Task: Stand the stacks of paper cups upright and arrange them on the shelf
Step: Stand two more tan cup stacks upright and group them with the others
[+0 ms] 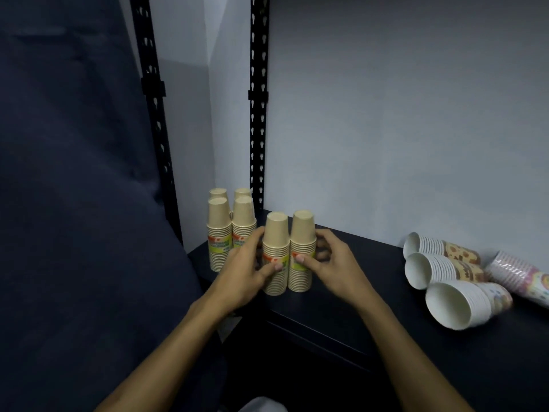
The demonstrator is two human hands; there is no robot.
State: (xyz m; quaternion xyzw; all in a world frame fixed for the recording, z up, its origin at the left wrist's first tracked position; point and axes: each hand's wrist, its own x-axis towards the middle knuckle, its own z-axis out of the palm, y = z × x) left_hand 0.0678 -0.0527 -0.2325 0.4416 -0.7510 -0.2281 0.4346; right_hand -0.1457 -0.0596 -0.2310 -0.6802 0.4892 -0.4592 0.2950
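Several tan paper-cup stacks stand upside down on the dark shelf (341,295). Four of them form a block in the back left corner (219,233). In front of that block, my left hand (246,275) grips one upright tan stack (276,233), thumb across its label. Beside it, touching, stands a second tan stack (302,230), and my right hand (332,263) holds it with the thumb on its label and fingers curled behind. On the right, several stacks lie on their sides: two white patterned ones (436,248), a larger white one (457,304) and a pink one (520,275).
Two black perforated shelf posts rise at the left (154,114) and at the back corner (258,99). A pale wall (401,114) closes the back. A dark blue cloth (74,203) hangs along the left side. The shelf's front edge (320,331) runs diagonally below my wrists.
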